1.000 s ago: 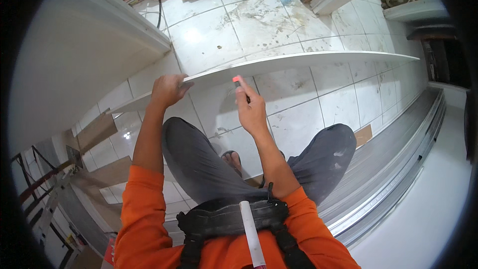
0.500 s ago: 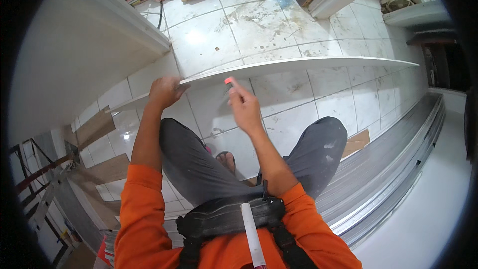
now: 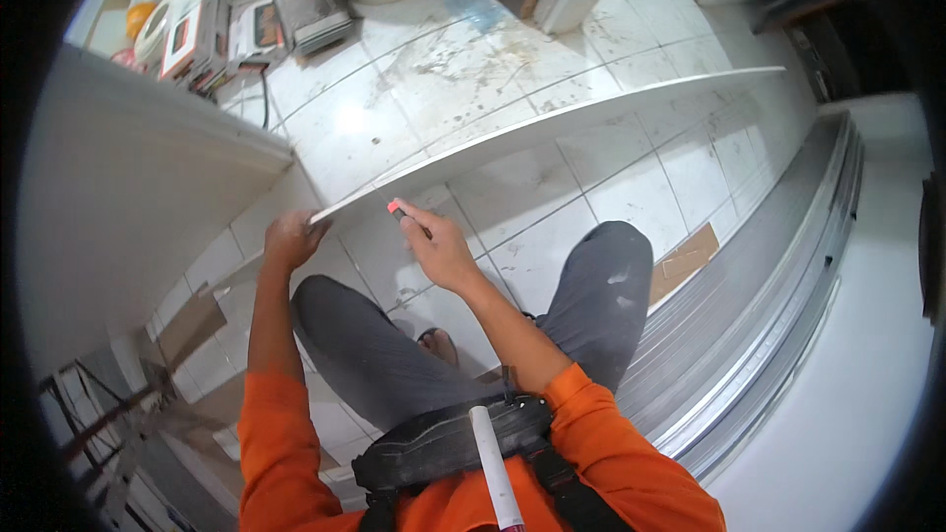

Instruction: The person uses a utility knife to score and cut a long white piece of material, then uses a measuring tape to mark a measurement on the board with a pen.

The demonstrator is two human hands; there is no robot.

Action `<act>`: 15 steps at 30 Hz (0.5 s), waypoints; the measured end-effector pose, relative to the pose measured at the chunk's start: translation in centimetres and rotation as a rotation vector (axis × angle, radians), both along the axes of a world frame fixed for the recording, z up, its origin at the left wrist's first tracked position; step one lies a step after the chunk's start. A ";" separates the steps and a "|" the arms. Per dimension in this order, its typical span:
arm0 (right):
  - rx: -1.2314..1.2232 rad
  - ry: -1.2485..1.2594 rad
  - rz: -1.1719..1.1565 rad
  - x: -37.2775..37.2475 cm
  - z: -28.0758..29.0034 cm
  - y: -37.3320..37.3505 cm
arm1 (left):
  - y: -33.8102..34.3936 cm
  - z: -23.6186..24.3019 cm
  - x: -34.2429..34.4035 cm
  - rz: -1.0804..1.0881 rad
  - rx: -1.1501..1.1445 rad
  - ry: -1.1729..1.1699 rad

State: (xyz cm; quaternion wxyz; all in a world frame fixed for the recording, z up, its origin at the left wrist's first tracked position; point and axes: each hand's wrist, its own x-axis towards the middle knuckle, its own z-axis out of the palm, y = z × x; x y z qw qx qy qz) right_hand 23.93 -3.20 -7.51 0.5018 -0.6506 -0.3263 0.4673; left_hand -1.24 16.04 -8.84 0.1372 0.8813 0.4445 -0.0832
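Head | left hand (image 3: 291,239): board (image 3: 542,126) edge | right hand (image 3: 439,250): red-tipped tool (image 3: 396,209) | floor (image 3: 340,153) beyond

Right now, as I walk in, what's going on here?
A person's left hand holds the edge of a long white board, stretching across the tiled floor in front of their knees. The right hand grips a small red-tipped tool close to the board. Long grey strips lie along the right side.
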 end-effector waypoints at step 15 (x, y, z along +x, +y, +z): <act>0.137 0.079 -0.893 22.6 7.2 -14.8 | -7.4 0.2 35.5 -0.263 -0.036 -0.202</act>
